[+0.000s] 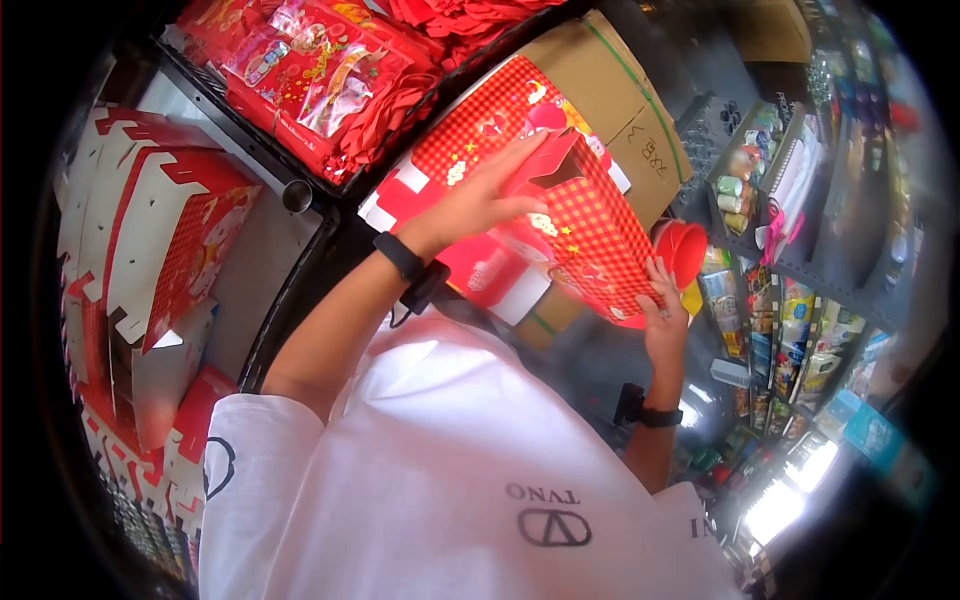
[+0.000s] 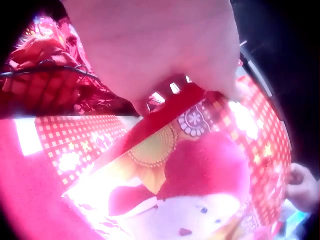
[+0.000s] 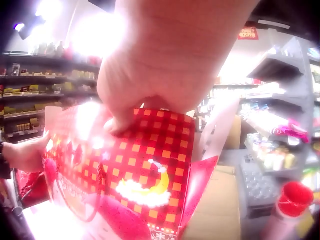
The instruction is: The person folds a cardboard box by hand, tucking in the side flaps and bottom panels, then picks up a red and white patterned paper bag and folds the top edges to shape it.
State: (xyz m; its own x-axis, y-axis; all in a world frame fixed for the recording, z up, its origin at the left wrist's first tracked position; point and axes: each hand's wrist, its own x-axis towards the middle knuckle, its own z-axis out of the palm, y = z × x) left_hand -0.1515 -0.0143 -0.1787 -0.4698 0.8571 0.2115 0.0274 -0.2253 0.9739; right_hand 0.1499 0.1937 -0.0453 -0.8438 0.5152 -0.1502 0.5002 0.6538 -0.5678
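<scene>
A red-and-yellow checked cardboard box (image 1: 590,235) with cartoon prints is tilted between both hands, its near-left end partly open. The left hand (image 1: 470,205) lies over that end, fingers fairly straight along a red flap and thumb apart on the checked side. In the left wrist view, the left hand (image 2: 160,45) covers the box's upper edge (image 2: 175,115); its fingertips are hidden. At the far end the right hand (image 1: 665,305) grips the box's edge. The right wrist view shows the right hand (image 3: 155,65) over the checked panel (image 3: 150,145), thumb on the near face.
A flattened printed box (image 1: 450,130) and brown cardboard (image 1: 640,140) lie beneath. Red packages (image 1: 320,80) fill a black wire basket at the upper left. Other box pieces (image 1: 170,230) are stacked at the left. A red cup (image 1: 680,250) stands beside the right hand; stocked shelves (image 1: 790,290) line the right.
</scene>
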